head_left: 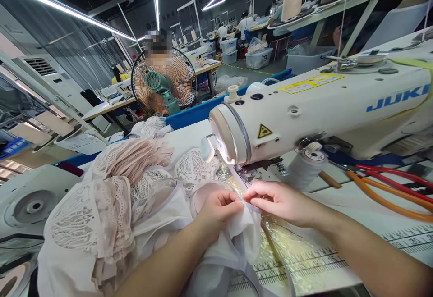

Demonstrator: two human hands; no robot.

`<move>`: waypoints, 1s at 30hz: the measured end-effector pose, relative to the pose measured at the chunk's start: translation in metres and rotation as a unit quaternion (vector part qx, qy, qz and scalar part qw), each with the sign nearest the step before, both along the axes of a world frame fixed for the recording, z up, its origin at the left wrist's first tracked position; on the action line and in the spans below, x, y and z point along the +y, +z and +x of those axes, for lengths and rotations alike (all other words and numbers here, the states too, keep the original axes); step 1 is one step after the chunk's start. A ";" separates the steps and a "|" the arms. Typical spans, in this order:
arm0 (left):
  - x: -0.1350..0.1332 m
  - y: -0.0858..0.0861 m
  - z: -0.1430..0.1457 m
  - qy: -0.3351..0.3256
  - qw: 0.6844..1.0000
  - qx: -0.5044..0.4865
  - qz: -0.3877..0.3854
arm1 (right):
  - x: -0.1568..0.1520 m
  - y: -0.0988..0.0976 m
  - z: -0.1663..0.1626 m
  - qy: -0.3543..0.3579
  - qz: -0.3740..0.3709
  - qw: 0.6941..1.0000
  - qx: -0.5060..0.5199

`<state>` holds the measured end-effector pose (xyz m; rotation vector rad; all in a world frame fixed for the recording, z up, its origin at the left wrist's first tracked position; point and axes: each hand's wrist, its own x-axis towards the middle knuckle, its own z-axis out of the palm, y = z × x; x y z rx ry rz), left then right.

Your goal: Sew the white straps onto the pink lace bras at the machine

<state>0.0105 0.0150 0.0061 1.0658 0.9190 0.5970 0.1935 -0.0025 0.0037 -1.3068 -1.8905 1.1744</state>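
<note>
A left grip (221, 207) and a right grip (277, 202) meet at the edge of a piece of white fabric (245, 227), thumbs and fingers of both pinching it close together just in front of a sewing machine (264, 128). The rest of the piece hangs down in soft folds over the near side of the tabletop (190, 135). The held edge looks to be at the handling stage, taken up between the fingers; whether any of it lies beneath the needle cannot be made out, and no finished seam can be told on it.

To the left, a heap of lace pieces (74, 225) spreads beside the forearm, a bundle of beige fabric (138, 157) among it. The heap suggests a batch well short of complete, though which pieces are sewn and which await work cannot be told. To the right stand a thread spool (306, 168) and, farther out, orange-handled scissors (382, 198), neither touched by either grip. Beyond the tabletop, a large fan (179, 80) faces a workroom with more machines and plastic bins (259, 58).
</note>
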 end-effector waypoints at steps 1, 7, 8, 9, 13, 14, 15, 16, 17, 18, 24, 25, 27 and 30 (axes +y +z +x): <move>0.000 0.000 0.000 -0.001 1.000 -0.002 -0.004 | 0.000 0.002 0.001 0.016 0.017 1.000 -0.010; -0.002 0.001 0.000 -0.019 1.000 -0.012 -0.014 | 0.001 0.002 0.000 0.071 0.054 0.996 -0.020; -0.002 0.001 0.000 -0.020 1.000 -0.010 -0.012 | 0.001 0.001 0.000 0.077 0.062 0.995 -0.022; -0.002 0.001 0.001 -0.020 1.000 -0.008 -0.010 | 0.002 0.000 -0.001 0.082 0.073 0.994 -0.024; -0.003 0.002 0.001 -0.021 1.000 0.003 -0.001 | 0.002 -0.002 -0.003 0.095 0.130 0.987 -0.025; -0.003 0.001 0.001 -0.020 1.000 0.008 0.005 | 0.001 -0.001 -0.003 0.093 0.145 0.985 -0.024; -0.003 0.001 0.001 -0.020 1.000 0.013 0.010 | 0.001 -0.001 -0.004 0.090 0.157 0.983 -0.024; -0.003 0.001 0.001 -0.020 1.000 0.018 0.015 | 0.000 0.000 -0.004 0.087 0.165 0.982 -0.024; -0.002 0.001 0.001 -0.019 0.999 0.020 0.018 | 0.000 0.000 -0.004 0.084 0.169 0.982 -0.025; -0.002 0.000 0.001 -0.017 0.999 0.020 0.019 | -0.001 0.000 -0.004 0.078 0.169 0.982 -0.027; -0.001 0.000 0.001 0.002 1.000 0.007 0.019 | -0.008 0.001 -0.004 -0.040 0.206 0.978 -0.023; -0.001 0.000 0.001 0.001 1.000 0.005 0.020 | -0.009 0.002 -0.005 -0.038 0.233 0.972 -0.017; -0.001 0.000 0.001 -0.006 0.999 0.002 0.033 | -0.012 0.003 -0.009 -0.014 0.287 0.958 -0.014; -0.002 -0.002 0.001 -0.012 0.998 -0.002 0.055 | -0.018 0.005 -0.015 0.004 0.354 0.935 -0.028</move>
